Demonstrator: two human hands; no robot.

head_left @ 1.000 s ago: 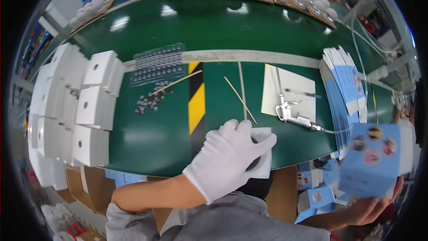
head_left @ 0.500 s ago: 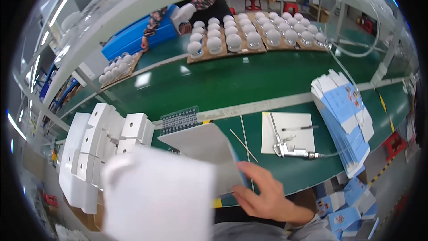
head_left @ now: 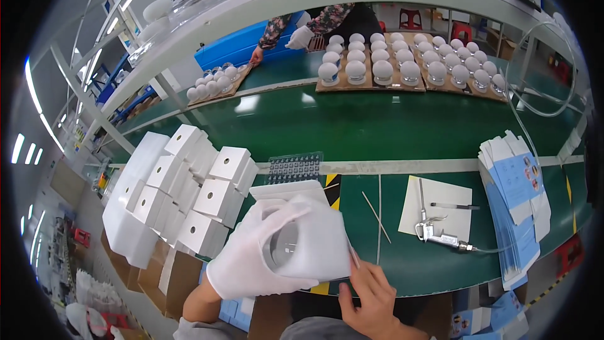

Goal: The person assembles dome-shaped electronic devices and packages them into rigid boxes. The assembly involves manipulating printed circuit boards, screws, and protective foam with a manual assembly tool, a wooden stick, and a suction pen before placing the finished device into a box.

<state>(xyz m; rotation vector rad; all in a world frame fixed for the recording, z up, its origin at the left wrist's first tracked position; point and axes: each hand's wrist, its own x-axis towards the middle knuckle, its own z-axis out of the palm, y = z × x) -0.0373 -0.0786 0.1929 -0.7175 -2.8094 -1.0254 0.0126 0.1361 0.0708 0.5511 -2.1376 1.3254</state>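
My left hand (head_left: 251, 252), in a white glove, is closed around a white foam-wrapped item (head_left: 324, 239). A round opening in the wrap shows a clear, glassy disc (head_left: 286, 245). Behind and below the wrapped item stands a carton with a pale flap (head_left: 296, 191), mostly hidden. My bare right hand (head_left: 371, 296) pinches the carton's right edge, thumb on the near side. Whether the wrapped item is inside the carton or in front of it, I cannot tell.
White boxes (head_left: 207, 198) are stacked at left. A clear tray of small dark parts (head_left: 296, 167) lies ahead. An air gun (head_left: 440, 236) and pen (head_left: 454, 206) rest on a pale sheet; flat blue cartons (head_left: 513, 208) stand right. Across the green bench, a co-worker's hand (head_left: 256, 55) touches a board of white globes.
My gloved left hand has brought the foam-wrapped item rightward onto the carton, covering most of it. My right hand still grips the carton's edge. The whole view has shifted.
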